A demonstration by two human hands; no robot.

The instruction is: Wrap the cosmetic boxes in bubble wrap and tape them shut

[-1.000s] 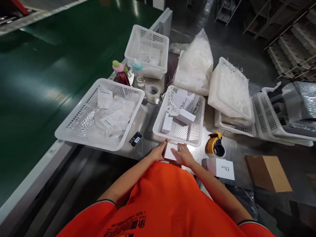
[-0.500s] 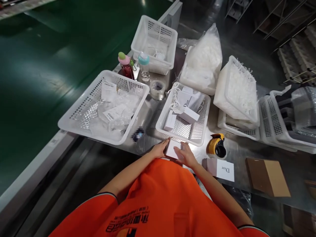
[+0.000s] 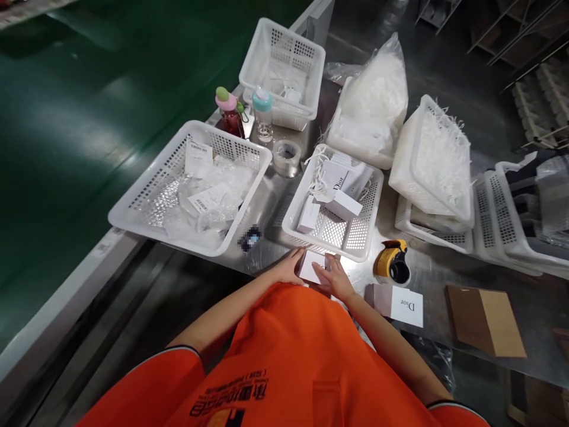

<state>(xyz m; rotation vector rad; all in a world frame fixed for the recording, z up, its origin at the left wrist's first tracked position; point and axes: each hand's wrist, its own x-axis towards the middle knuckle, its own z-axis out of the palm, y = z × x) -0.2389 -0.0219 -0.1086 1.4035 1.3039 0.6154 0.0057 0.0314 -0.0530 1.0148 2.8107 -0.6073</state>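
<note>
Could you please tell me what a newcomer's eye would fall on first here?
Probably the bright orange shirt, filling the bottom middle of the view. Just above it, the left hand and right hand hold a small white box between them. The broad green surface at upper left and the yellow tape dispenser to the right of the hands also stand out.

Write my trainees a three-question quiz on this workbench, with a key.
1. True or false: the left hand and right hand both touch one white box.
2. Which colours does the tape dispenser show? A) red and white; B) yellow and black; C) blue and green.
3. Fill in: beside the pink-topped bottle stands a clear bottle with a ____ lid.
Key: 1 true; 2 B; 3 turquoise.
</note>
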